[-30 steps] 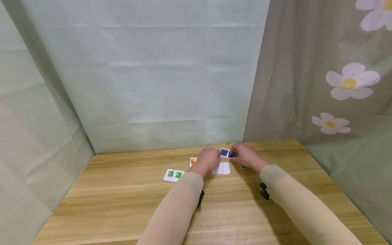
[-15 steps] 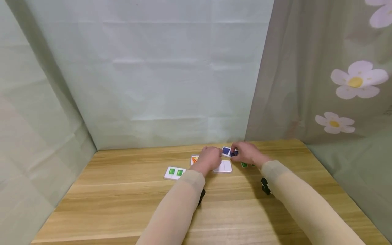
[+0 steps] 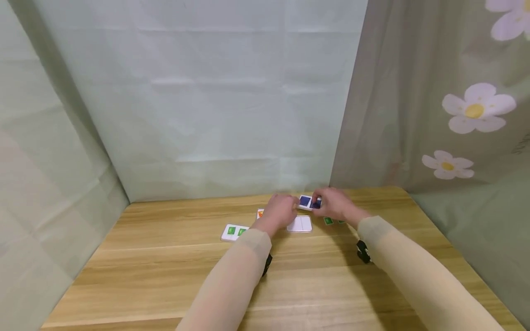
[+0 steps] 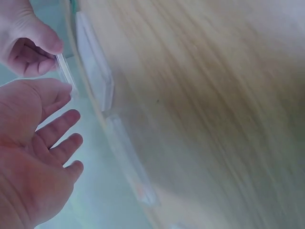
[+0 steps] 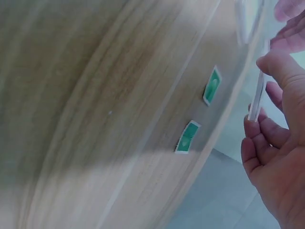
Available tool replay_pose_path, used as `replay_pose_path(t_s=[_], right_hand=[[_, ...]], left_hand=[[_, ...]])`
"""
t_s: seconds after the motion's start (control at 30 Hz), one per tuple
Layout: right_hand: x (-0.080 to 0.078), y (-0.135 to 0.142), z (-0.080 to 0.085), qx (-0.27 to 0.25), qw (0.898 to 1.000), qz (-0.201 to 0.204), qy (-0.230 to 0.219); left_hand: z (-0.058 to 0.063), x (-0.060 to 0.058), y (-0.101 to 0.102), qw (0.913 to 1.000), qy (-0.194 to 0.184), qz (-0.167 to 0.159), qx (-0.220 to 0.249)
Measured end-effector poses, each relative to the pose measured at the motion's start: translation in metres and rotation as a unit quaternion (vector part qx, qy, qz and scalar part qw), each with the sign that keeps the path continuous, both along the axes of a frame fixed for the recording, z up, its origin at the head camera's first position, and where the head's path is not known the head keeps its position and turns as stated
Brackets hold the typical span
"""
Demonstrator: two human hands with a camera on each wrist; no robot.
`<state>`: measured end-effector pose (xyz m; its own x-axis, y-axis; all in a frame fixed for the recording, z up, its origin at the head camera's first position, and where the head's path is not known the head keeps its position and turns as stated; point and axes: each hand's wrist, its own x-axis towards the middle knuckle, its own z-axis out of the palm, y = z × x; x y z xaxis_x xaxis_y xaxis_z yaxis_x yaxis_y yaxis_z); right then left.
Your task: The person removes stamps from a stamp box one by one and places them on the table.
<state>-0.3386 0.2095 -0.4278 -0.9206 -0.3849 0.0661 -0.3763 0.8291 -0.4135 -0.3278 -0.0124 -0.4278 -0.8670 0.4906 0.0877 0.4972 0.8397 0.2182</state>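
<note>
In the head view, a flat white board (image 3: 305,202) with two dark blue squares is held above the table near its far edge. My right hand (image 3: 334,203) grips the board's right end, thumb on one face and fingers under the other, as the right wrist view shows. At the opposite end, my left hand (image 3: 281,210) pinches the edge between thumb and index finger, while its other fingers spread loosely in the left wrist view. Just below lies a blank white board (image 3: 300,224) with two panels. Two small green cards (image 5: 212,86) lie loose under my right hand.
Left of the hands is a white board (image 3: 232,232) with two green squares. Behind my left wrist, a card with an orange picture (image 3: 260,213) is mostly covered. Pale cloth (image 3: 232,101) hangs behind the wooden table (image 3: 157,276).
Both hands stay at the two-square blue board, with only small shifts. The loose green cards show more clearly beneath the right hand than a second ago.
</note>
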Motion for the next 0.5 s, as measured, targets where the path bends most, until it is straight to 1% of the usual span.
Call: replay_pose_path(t_s=[0.13,0.27,0.4,0.5], right_hand=[[0.005,0.0,0.003,0.006,0.999,0.027,0.03],[0.013,-0.001,0.003,0.004,0.997,0.057,0.057],[0.023,-0.002,0.002,-0.005,0.994,0.086,0.061],[0.03,-0.004,0.001,-0.005,0.993,0.1,0.064]], left_hand=[[0.004,0.0,-0.005,0.9998,0.007,-0.011,0.011],[0.007,0.005,-0.011,0.9994,0.012,-0.028,0.019],[0.007,0.012,-0.017,0.9981,0.016,-0.053,0.028],[0.005,0.015,-0.021,0.997,0.02,-0.068,0.032]])
